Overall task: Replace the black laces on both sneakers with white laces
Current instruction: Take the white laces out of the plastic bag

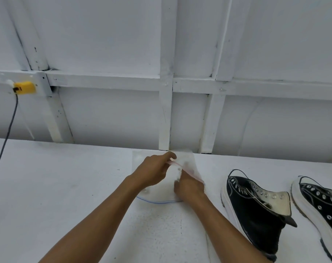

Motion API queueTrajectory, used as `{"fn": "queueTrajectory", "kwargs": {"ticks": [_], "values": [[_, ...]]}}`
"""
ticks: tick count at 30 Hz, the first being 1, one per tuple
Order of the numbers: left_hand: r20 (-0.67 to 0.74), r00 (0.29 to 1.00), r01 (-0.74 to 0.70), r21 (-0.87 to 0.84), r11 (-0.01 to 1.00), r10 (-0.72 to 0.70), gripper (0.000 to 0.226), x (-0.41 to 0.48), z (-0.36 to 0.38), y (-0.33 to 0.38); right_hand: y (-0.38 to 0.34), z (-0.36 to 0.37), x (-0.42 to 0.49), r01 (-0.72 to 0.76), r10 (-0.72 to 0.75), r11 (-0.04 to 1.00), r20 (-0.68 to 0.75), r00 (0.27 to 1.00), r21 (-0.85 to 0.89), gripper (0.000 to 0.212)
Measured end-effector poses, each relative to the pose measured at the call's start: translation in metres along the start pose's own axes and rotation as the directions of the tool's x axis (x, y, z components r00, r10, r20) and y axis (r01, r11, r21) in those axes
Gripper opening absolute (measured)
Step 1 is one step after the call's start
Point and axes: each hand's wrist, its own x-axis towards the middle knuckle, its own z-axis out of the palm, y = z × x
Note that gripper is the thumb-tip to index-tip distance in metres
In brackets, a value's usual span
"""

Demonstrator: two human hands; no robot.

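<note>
A clear zip bag [188,161] is lifted off the white table [66,177] near the back wall. My left hand [154,170] pinches its pink-striped top edge. My right hand [188,187] grips the same edge lower down to the right, fingers curled into the opening. A second clear bag [157,195] with a blue zip line lies flat under my hands. Its contents look white and cannot be made out. Two black high-top sneakers with white soles lie on their sides at the right: one [256,207] with its tongue folded out and empty eyelets, another [320,204] at the frame edge.
A white panelled wall [167,73] runs along the table's back edge. A yellow plug [24,87] sits in a socket at the upper left, with a dark cable [7,133] hanging down past the table's left side.
</note>
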Motion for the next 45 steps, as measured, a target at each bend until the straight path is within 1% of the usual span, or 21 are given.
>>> {"fn": "queueTrajectory", "kwargs": {"ticks": [2,3,5,7,9,13,16,18,21,23,25,26,28,30,32,35,39,41,45], "values": [[0.024,1.0,-0.016,0.047,0.999,0.015,0.04,0.0,0.002,-0.001,0.001,0.003,0.004,0.001,0.0,0.999,0.025,1.0,-0.038,0.076],[0.033,0.999,-0.018,0.065,0.998,0.016,0.043,0.001,0.003,-0.001,0.001,0.004,0.006,-0.007,0.008,0.999,0.014,1.0,-0.047,0.071],[0.044,0.999,-0.01,0.081,0.997,0.007,0.046,0.002,0.006,-0.003,0.0,0.004,0.007,-0.003,0.001,0.998,-0.033,0.999,-0.06,0.054],[0.045,0.999,0.007,0.094,0.996,-0.011,0.047,0.003,0.009,-0.004,0.001,0.003,0.007,0.058,-0.064,0.996,-0.086,0.994,-0.066,0.036],[0.043,0.999,0.018,0.119,0.993,-0.023,0.048,0.003,0.012,-0.007,0.0,0.001,0.005,0.117,-0.123,0.99,-0.082,0.989,-0.078,0.026],[0.029,0.998,0.043,0.184,0.982,-0.049,0.05,0.008,0.015,-0.01,-0.001,-0.003,-0.001,0.181,-0.189,0.976,-0.055,0.98,-0.12,0.031],[0.036,0.997,0.051,0.24,0.969,-0.062,0.05,0.009,0.019,-0.011,-0.002,-0.01,-0.013,0.261,-0.255,0.959,0.067,0.965,-0.107,0.023],[0.067,0.996,0.039,0.287,0.957,-0.06,0.051,0.008,0.024,-0.01,-0.003,-0.017,-0.022,0.301,-0.292,0.949,0.103,0.951,-0.091,0.022],[0.136,0.988,0.027,0.311,0.95,-0.073,0.051,0.004,0.03,-0.008,-0.006,-0.033,-0.035,0.281,-0.277,0.959,0.117,0.954,-0.02,0.021],[0.193,0.978,0.018,0.287,0.958,-0.076,0.049,0.002,0.032,-0.006,-0.008,-0.049,-0.04,0.227,-0.236,0.971,0.179,0.955,0.071,0.017],[0.244,0.967,0.03,0.195,0.98,-0.078,0.048,0.002,0.027,-0.001,-0.008,-0.067,-0.043,0.122,-0.179,0.963,0.235,0.955,0.238,0.011],[0.268,0.961,0.042,0.126,0.991,-0.074,0.05,0.002,0.023,0.003,-0.008,-0.078,-0.045,0.071,-0.152,0.947,0.24,0.959,0.314,0.01],[0.318,0.947,0.057,-0.026,0.998,-0.046,0.055,0.001,0.012,0.011,-0.007,-0.1,-0.048,0.015,-0.107,0.909,0.2,0.974,0.417,0.008],[0.348,0.938,0.07,-0.182,0.981,-0.003,0.062,0.002,0.0,0.025,-0.005,-0.122,-0.051,-0.004,-0.068,0.867,0.127,0.99,0.498,0.006],[0.348,0.936,0.071,-0.319,0.945,0.047,0.06,0.005,-0.013,0.042,-0.001,-0.144,-0.052,0.004,-0.047,0.829,0.062,0.997,0.559,0.005],[0.331,0.935,0.067,-0.52,0.851,0.128,0.044,0.013,-0.031,0.068,0.005,-0.175,-0.052,0.042,-0.047,0.765,-0.01,0.999,0.643,0.002],[0.275,0.949,0.084,-0.696,0.713,0.157,0.028,0.03,-0.041,0.104,0.026,-0.214,-0.054,0.09,-0.043,0.679,-0.083,0.996,0.728,0.002],[0.237,0.962,0.099,-0.76,0.643,0.132,0.022,0.041,-0.044,0.125,0.042,-0.233,-0.054,0.109,-0.033,0.671,-0.117,0.993,0.733,0.006],[0.138,0.988,0.067,-0.787,0.614,0.069,0.012,0.069,-0.043,0.162,0.085,-0.265,-0.05,0.153,-0.06,0.698,-0.155,0.986,0.699,0.014]]}}
